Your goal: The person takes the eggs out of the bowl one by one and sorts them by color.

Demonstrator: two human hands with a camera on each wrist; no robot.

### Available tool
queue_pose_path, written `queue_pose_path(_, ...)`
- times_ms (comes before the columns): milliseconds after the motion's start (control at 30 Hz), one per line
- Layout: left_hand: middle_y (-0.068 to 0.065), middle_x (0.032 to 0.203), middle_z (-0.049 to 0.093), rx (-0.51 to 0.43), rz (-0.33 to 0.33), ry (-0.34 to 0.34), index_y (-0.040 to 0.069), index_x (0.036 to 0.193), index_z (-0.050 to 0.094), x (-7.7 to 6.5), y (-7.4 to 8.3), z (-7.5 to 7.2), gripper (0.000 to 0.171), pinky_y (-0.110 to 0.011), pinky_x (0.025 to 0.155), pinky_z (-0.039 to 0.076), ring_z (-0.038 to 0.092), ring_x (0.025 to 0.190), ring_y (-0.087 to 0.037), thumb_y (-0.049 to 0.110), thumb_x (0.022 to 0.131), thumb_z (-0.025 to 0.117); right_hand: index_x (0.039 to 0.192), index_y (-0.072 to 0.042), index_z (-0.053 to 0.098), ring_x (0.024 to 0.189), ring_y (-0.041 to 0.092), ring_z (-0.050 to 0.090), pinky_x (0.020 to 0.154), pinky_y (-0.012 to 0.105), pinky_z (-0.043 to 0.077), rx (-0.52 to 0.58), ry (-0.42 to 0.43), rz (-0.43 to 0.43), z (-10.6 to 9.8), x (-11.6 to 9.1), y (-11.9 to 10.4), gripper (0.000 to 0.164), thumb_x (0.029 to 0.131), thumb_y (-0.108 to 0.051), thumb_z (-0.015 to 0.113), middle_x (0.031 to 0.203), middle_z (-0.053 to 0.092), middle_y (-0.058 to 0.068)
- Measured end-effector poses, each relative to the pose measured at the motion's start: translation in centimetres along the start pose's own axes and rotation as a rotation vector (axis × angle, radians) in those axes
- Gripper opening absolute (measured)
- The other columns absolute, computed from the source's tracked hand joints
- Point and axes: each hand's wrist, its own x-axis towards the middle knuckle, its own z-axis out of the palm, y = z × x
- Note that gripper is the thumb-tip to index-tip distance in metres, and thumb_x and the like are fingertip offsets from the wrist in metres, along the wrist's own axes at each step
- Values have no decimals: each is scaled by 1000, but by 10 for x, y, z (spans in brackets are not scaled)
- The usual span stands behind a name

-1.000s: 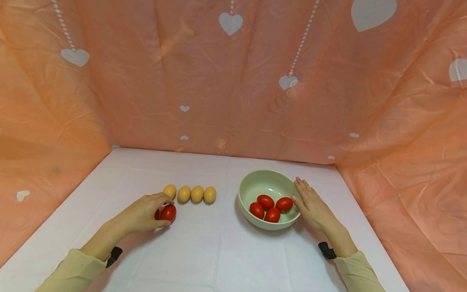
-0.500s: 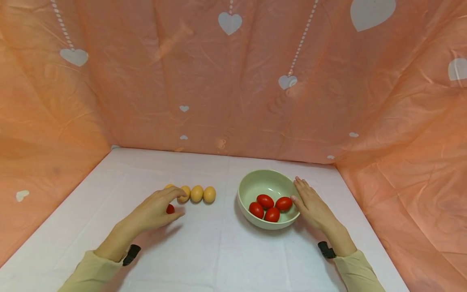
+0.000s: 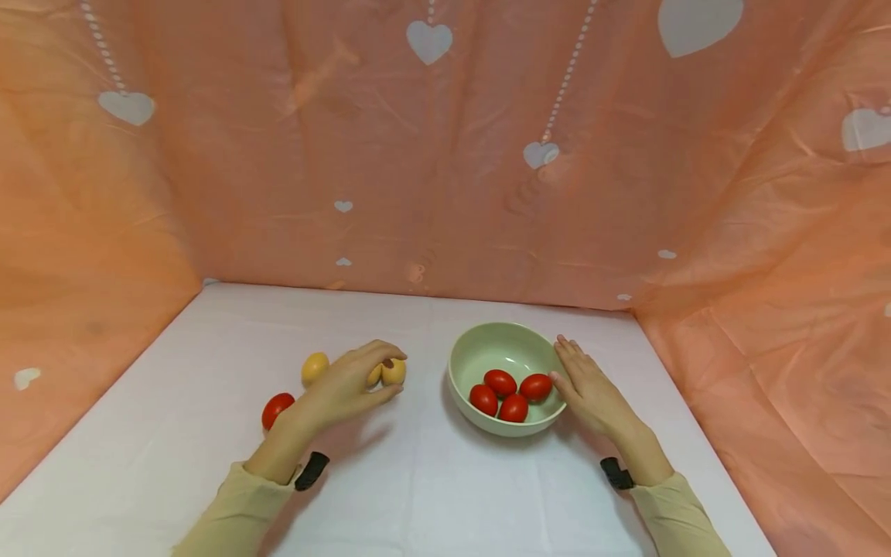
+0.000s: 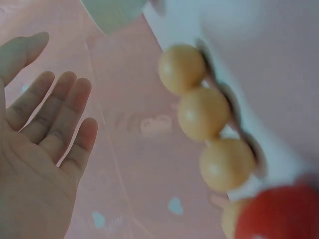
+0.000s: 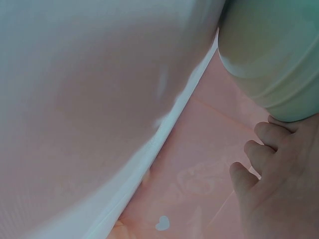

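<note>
Four red eggs [image 3: 500, 383] already lie in the green bowl [image 3: 497, 348], the straight-fingered right hand [image 3: 592, 394] against it, while another red egg [image 3: 277, 408] and four yellow eggs [image 3: 315, 369] remain outside, near the empty, loosely spread left hand [image 3: 355, 383]

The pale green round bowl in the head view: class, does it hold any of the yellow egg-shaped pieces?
No, only four glossy red egg-shaped pieces show inside the pale green round bowl.

Evenly lit in the head view, with soft shadow on the white cloth-covered table [image 3: 473, 495] toward seven o'clock and glints inside the round pale green bowl [image 3: 496, 350] at five, yet dimmer and hazier from both wrists, with a red egg-shaped object [image 4: 281, 215] blurred at four in the left.
</note>
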Motion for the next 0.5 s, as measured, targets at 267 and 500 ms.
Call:
queue_pose_path(267,0,127,67,-44,38,-29,10,130,65,30,16,23,42,-38,91,57,66,105,-18,17,92,80,159,7,31,155,46,21,123,62,20,-6,0,6,1,0,-1,65,111,-35,46,167,27,24)
queue_pose_path(500,-5,122,68,-81,106,-85,7,129,65,58,28,45,40,-36,92,55,65,106,-18,16,92,79,159,6,30,155,44,20,124,61,19,-7,-6,22,-1,0,-2,66,111,-36,46,168,25,22)
